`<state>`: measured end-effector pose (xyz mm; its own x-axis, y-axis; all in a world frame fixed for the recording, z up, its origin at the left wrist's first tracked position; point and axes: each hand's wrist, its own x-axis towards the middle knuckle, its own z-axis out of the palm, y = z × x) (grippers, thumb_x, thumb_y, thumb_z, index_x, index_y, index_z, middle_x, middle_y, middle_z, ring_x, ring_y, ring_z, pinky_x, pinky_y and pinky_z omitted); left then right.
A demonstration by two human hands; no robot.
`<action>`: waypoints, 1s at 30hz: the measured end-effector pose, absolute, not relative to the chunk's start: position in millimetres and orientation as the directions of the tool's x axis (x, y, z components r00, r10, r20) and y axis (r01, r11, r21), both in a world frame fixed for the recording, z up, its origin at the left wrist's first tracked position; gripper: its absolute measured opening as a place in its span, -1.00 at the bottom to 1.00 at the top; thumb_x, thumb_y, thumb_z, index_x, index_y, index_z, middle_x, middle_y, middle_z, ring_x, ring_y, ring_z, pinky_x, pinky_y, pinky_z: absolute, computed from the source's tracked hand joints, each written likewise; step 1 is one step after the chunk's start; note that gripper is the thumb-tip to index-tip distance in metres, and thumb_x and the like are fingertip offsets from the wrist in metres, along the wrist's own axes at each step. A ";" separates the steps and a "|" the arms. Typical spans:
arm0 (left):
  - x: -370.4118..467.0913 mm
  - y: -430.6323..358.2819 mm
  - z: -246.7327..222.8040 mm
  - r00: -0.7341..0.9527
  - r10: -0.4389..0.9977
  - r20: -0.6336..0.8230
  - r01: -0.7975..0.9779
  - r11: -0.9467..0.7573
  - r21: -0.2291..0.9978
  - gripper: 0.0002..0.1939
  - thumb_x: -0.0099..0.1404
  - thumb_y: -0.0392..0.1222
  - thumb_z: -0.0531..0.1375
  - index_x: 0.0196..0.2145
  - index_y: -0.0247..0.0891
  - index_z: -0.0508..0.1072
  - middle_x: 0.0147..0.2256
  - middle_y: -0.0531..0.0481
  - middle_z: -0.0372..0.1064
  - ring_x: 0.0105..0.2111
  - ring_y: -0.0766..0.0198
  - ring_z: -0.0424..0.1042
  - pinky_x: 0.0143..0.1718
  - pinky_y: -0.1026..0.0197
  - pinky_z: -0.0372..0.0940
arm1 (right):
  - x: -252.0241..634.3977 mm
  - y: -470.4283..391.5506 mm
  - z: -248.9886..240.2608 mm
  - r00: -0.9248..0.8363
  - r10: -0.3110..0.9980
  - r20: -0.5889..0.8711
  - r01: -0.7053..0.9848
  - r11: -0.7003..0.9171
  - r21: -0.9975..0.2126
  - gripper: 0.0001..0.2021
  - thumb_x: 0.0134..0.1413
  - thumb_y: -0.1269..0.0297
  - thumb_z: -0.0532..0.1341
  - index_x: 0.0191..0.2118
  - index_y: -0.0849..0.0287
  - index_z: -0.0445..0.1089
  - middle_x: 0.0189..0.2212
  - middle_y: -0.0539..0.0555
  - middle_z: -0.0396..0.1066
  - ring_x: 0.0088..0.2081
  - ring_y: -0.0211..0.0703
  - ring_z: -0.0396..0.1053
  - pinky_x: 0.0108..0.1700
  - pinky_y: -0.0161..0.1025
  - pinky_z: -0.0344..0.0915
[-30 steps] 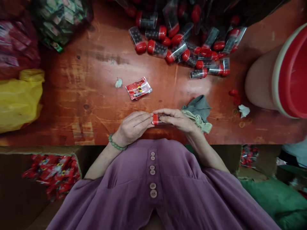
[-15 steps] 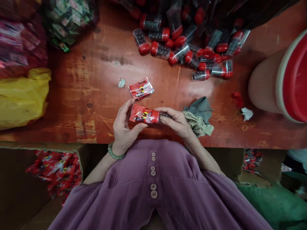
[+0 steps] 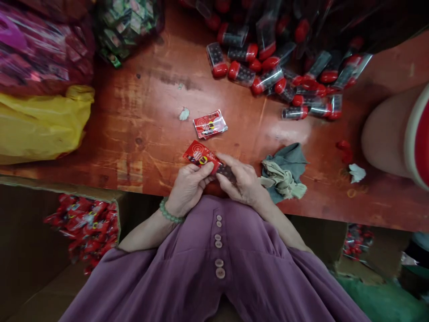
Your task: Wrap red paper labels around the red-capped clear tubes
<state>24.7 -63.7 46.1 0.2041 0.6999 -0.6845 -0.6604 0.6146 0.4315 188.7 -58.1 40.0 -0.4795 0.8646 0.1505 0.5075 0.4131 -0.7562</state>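
My left hand (image 3: 191,185), with a green bead bracelet at the wrist, pinches a red printed packet (image 3: 200,154) between thumb and fingers. Inside or against that packet is the red-capped end of a clear tube of dark balls (image 3: 226,171); which of the two cannot be made out. Around the tube's other end, my right hand (image 3: 244,181) is closed. Both hands are over the table's front edge. Just beyond them lies a small stack of similar red packets (image 3: 210,124).
Many red-capped tubes (image 3: 268,80) are heaped at the back. Left are a yellow bag (image 3: 40,127) and bags of wrapped pieces (image 3: 129,22). Rags (image 3: 284,172) lie right of my hands, with a white bucket (image 3: 389,129) farther right. Boxes of red packets (image 3: 90,223) stand below the table.
My left hand has gone from spread beside the packet to pinching its lower edge near the cap. The packet and tube now slant more. The whole view has shifted and tilted slightly.
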 end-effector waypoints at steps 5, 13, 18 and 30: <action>29.2 -63.5 43.2 0.184 0.712 -0.678 -0.676 0.592 0.438 -0.69 -0.12 -0.06 0.53 -0.50 -0.30 0.59 -0.46 -0.01 0.56 -0.44 0.29 0.52 -0.22 0.17 0.46 | 182.3 -61.0 28.8 -0.391 0.894 0.217 0.549 0.416 -0.725 -0.60 0.26 0.27 0.13 0.18 0.16 0.30 -0.02 0.18 0.55 -0.05 -0.08 0.55 -0.02 -0.13 0.52; 31.5 -63.4 31.3 0.168 0.724 -0.670 -0.690 0.571 0.444 -0.68 0.03 0.03 0.46 -0.40 -0.27 0.58 -0.40 0.00 0.58 -0.35 0.28 0.56 -0.14 0.17 0.44 | 183.5 -56.6 30.5 -0.316 0.948 0.029 0.466 0.182 -0.866 -0.66 0.28 0.24 0.13 0.13 0.14 0.38 0.00 0.15 0.54 -0.05 -0.13 0.53 0.01 -0.15 0.49; 30.7 -59.9 25.7 0.145 0.730 -0.668 -0.673 0.568 0.474 -0.62 0.03 0.13 0.43 -0.47 -0.27 0.55 -0.44 -0.02 0.57 -0.36 0.23 0.57 -0.15 0.12 0.45 | 187.4 -53.7 28.8 -0.394 0.918 0.052 0.497 0.260 -0.828 -0.62 0.29 0.25 0.12 0.18 0.14 0.34 -0.04 0.17 0.54 -0.05 -0.09 0.52 0.02 -0.08 0.48; 35.8 -59.8 20.6 0.160 0.706 -0.690 -0.657 0.598 0.460 -0.64 -0.05 0.03 0.49 -0.45 -0.31 0.57 -0.44 -0.04 0.58 -0.37 0.23 0.58 -0.18 0.16 0.46 | 185.0 -66.3 19.2 -0.210 0.977 -0.022 0.559 0.102 -0.823 -0.61 0.30 0.15 0.11 0.16 0.13 0.38 -0.05 0.15 0.54 -0.10 -0.09 0.52 -0.01 -0.10 0.48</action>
<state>35.8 -59.8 20.6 0.1601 0.7059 -0.6899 -0.6566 0.5980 0.4596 185.0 -66.3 19.2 -0.2104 0.9774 -0.0219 0.5594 0.1020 -0.8226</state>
